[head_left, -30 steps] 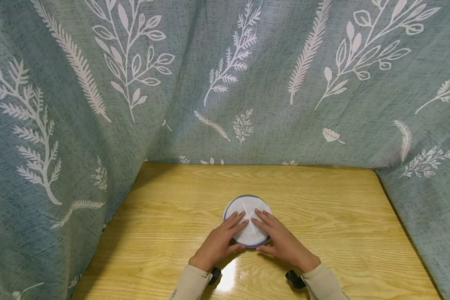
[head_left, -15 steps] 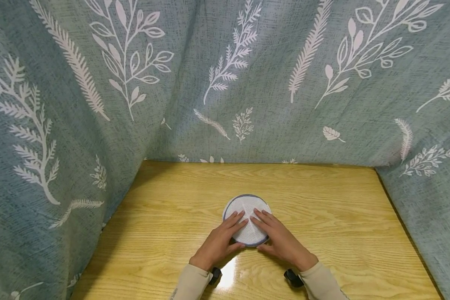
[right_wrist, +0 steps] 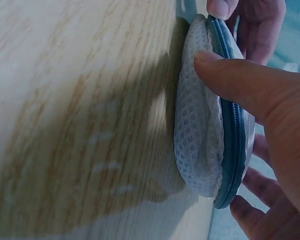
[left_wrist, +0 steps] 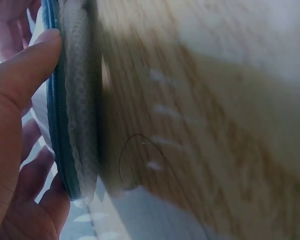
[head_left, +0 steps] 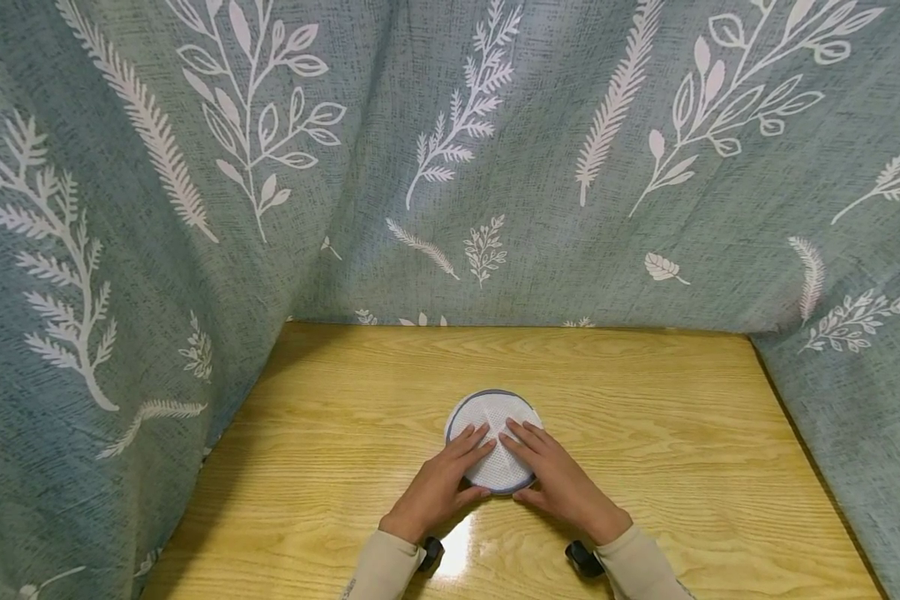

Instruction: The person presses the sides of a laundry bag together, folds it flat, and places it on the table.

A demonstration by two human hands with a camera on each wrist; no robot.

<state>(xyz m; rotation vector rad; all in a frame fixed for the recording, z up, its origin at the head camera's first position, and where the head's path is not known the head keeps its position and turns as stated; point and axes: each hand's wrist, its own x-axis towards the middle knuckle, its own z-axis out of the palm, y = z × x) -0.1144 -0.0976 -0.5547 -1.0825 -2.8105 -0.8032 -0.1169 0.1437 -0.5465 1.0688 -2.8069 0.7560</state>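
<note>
A round white mesh laundry bag (head_left: 498,467) with a blue zip around its edge lies on the wooden table. On its upper face, from the left, rest the extended fingers of my left hand (head_left: 437,487); the thumb touches the near edge. My right hand (head_left: 566,485) mirrors this from the right, fingers spread on the mesh and thumb at the near rim. From the left wrist, the left thumb (left_wrist: 37,62) is seen against the zip of the mesh bag (left_wrist: 80,100). In the right wrist view the right thumb (right_wrist: 240,80) touches the bag's white mesh side (right_wrist: 197,125).
The wooden table (head_left: 645,400) extends around the bag on every side. Blue-green curtains (head_left: 540,167) with white leaf prints hang behind it and at both sides. A black wrist device (head_left: 585,558) sits below the right wrist, another (head_left: 431,553) by the left.
The right forearm has shifted very slightly left. Both hands otherwise keep their places on the mesh bag, and the bag stays where it was.
</note>
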